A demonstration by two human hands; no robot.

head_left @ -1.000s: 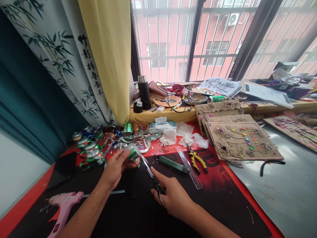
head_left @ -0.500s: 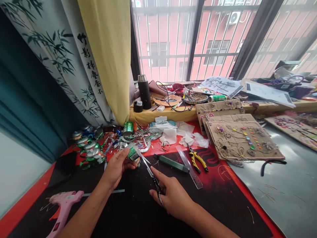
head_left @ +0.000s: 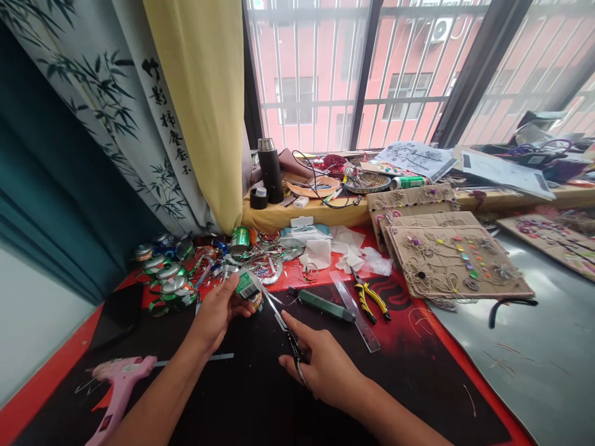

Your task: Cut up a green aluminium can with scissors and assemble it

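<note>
My L hand [head_left: 214, 316] curls its fingers [head_left: 231, 286] firmly round a cut green drink can [head_left: 248, 288], held just above the black desk mat [head_left: 242, 396]. R hand [head_left: 320, 365] grips scissors [head_left: 284, 328], fingers closed on handles, blade tip just beside can. Risk: blade skids on slick can wall, or jagged metal edge nicks L fingers if grip slips. Loose foil-like can scraps [head_left: 274, 254] nearby could snag too.

The left hand [head_left: 214, 311] has rotated the green aluminium can [head_left: 248, 287] slightly.
</note>
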